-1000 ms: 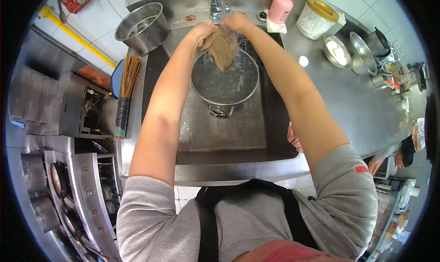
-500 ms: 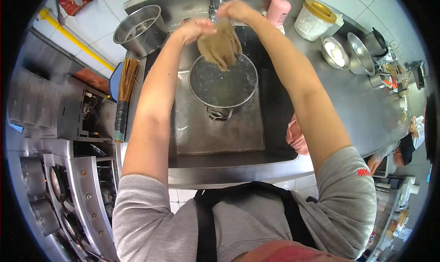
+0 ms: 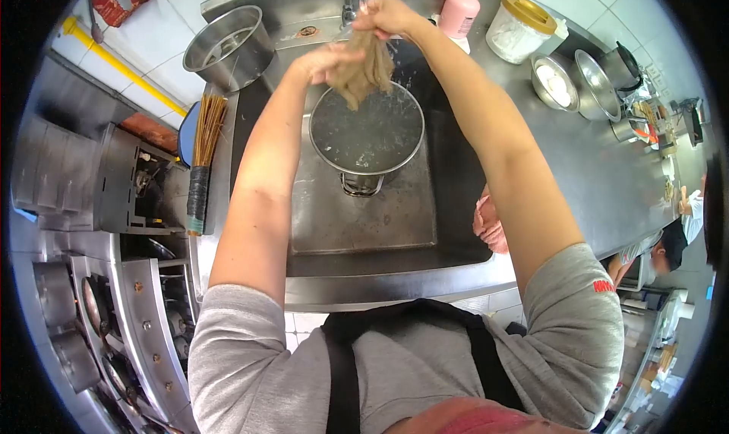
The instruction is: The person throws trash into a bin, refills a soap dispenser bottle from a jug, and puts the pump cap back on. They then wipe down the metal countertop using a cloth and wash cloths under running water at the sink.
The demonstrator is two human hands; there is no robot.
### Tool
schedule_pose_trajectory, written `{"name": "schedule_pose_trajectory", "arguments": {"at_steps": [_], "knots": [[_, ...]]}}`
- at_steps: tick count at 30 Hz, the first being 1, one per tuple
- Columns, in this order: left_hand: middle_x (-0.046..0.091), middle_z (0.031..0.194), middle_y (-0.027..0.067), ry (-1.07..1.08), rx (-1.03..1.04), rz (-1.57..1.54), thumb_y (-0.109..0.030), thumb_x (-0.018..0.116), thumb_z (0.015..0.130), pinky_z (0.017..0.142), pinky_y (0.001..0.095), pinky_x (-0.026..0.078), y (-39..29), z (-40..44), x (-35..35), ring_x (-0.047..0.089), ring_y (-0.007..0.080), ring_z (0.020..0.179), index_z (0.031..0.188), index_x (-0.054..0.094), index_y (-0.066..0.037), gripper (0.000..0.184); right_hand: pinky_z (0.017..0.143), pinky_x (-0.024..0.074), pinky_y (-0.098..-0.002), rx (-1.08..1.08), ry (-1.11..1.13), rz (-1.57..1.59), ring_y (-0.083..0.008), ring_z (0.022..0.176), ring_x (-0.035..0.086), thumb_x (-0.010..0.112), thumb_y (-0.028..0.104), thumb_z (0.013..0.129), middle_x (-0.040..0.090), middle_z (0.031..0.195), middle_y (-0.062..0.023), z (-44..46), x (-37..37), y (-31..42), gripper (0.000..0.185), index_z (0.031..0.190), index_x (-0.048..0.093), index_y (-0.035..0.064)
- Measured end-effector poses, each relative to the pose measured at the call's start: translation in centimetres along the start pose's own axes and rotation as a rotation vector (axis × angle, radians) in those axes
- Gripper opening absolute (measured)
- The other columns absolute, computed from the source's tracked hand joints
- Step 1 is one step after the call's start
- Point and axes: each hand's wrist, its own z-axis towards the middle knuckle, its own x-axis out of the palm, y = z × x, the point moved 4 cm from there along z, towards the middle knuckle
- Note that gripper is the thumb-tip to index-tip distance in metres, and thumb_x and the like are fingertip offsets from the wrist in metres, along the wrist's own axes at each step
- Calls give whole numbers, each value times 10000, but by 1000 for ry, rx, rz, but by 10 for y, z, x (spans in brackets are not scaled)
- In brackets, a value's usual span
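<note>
A limp brown cloth point(image 3: 370, 66) hangs in folds above a round metal pot of water point(image 3: 367, 168), its lower end over the far rim. My right hand point(image 3: 385, 16) grips the cloth's bunched top, close to the running faucet point(image 3: 351, 10). At the cloth's left side is my left hand point(image 3: 330, 62), with fingers stretched out toward it; they look slightly blurred, and whether they touch it is unclear. The pot stands in a steel sink point(image 3: 357, 233), its water cloudy with bubbles on the surface. Drops scatter to the right of the cloth.
Left of the sink are a steel pot point(image 3: 228, 50) and a bristle brush point(image 3: 201, 157). Behind and right stand a pink pump bottle point(image 3: 459, 15), a gold-lidded tub point(image 3: 520, 28) and metal bowls point(image 3: 598, 88). A pink cloth point(image 3: 488, 221) lies at the sink's right edge. Another person point(image 3: 672, 240) is far right.
The cloth has bunched narrower and its lower end has shifted left and slightly up. My left hand has moved lower, its fingers now stretched out. My right hand still holds the top.
</note>
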Motion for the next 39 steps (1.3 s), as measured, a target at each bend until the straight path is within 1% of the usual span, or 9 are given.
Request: {"name": "schedule_pose_trajectory", "arguments": {"at_steps": [7,9,14,17,21,23,28,37,39], "knots": [[523,1042,153,-373,53,128,-150,508,833,760,345,483,-42,14,40,548,224,890,1098,429,43,337,665,471,-275,-81,-544,461,-149,798,554,603,142,773,561,862,-53,36,16,-88,207,944,554,36],[544,991,154,-431,85,93,-139,497,833,717,353,490,-43,27,39,561,235,854,1047,463,52,290,678,459,-314,140,-426,1578,-187,815,545,542,128,792,568,901,-79,18,64,-85,182,938,543,19],[577,874,149,-538,111,-223,-122,480,832,645,388,495,-3,42,8,577,242,749,939,527,36,196,668,449,-341,19,-1072,669,-227,773,572,491,198,761,599,884,-99,0,51,-35,197,884,556,59],[569,845,154,-519,73,-401,-93,459,836,624,398,493,11,34,3,575,251,745,929,523,35,171,725,450,-387,-64,-592,-339,-325,760,574,507,233,732,607,794,-152,-2,25,-15,218,823,601,59],[531,954,177,-402,51,-445,-77,420,854,768,435,477,34,37,8,547,277,895,1032,438,59,225,688,469,-354,-134,-463,-486,-261,653,605,533,245,740,621,709,-112,8,2,29,218,792,621,53],[522,958,179,-363,-14,-414,-46,412,841,775,448,473,40,54,-1,544,289,897,1046,419,61,231,535,477,-302,110,-328,194,-163,536,593,578,235,731,609,615,-71,10,4,25,205,728,627,36],[526,930,167,-333,52,-425,32,390,800,752,467,481,23,48,9,552,300,870,1048,409,51,250,362,405,-207,-136,-330,133,-95,489,548,628,137,703,586,608,-58,1,-5,50,134,786,603,35],[586,822,120,-382,-368,314,-118,454,804,669,473,483,-20,60,6,586,251,788,874,508,-30,125,754,452,-320,-194,-335,272,-151,840,570,544,302,808,614,898,-63,12,5,16,250,906,623,86],[583,869,132,-326,-243,333,-130,476,802,695,497,467,-42,61,9,578,252,826,917,517,-15,168,753,444,-369,-127,-285,990,-199,923,541,531,457,784,556,994,-87,7,24,-12,505,1076,512,45]]}}
